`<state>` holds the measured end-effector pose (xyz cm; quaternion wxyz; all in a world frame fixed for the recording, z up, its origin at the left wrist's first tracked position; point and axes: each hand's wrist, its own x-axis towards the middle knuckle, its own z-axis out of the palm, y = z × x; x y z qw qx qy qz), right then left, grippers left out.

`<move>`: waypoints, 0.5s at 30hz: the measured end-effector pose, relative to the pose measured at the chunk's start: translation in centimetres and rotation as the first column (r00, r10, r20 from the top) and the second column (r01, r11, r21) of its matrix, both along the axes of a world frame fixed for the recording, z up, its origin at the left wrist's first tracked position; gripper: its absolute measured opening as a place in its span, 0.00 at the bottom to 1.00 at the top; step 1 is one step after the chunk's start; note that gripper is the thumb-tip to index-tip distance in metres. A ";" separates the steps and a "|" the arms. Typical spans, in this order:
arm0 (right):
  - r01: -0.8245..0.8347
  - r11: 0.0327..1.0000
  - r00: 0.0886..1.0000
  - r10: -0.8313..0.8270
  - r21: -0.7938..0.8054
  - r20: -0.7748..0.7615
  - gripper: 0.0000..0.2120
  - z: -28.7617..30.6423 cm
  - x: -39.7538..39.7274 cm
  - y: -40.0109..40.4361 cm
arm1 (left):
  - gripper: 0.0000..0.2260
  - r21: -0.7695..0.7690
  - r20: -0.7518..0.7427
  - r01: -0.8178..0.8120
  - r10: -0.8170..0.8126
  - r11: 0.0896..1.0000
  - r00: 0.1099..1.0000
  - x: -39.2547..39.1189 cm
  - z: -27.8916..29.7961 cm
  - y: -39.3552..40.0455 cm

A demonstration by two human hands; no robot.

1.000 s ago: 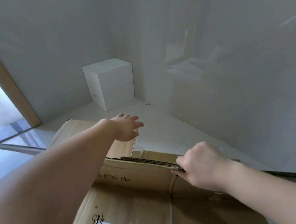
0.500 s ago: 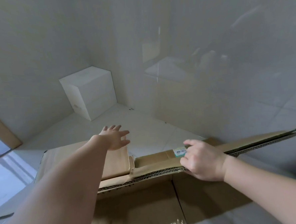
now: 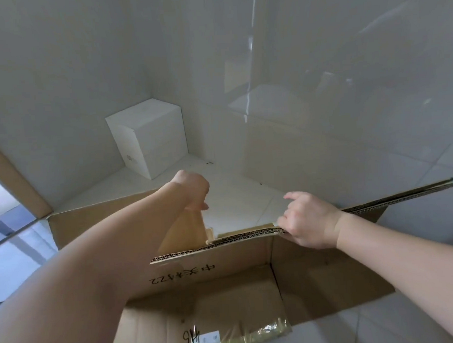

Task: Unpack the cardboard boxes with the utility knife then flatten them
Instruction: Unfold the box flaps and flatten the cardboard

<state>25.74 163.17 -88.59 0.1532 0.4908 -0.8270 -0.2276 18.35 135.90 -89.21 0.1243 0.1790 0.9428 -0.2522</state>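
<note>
Flattening looks underway: box [image 3: 227,290] stands open on the floor, left hand [image 3: 193,190] gripping the far flap [image 3: 186,232], right hand [image 3: 309,223] pinching the far rim. Next, push walls flat.

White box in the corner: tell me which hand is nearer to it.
Left. The left hand reaches out over the cardboard box toward the white box, apart from it. The right hand grips the cardboard edge, farther off to the right.
</note>
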 end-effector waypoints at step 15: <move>0.209 0.970 0.967 -0.224 0.128 0.123 0.20 0.8 -1.5 -2.9 | 0.15 0.515 0.255 -0.168 0.036 0.841 0.966 8.9 1.0 0.1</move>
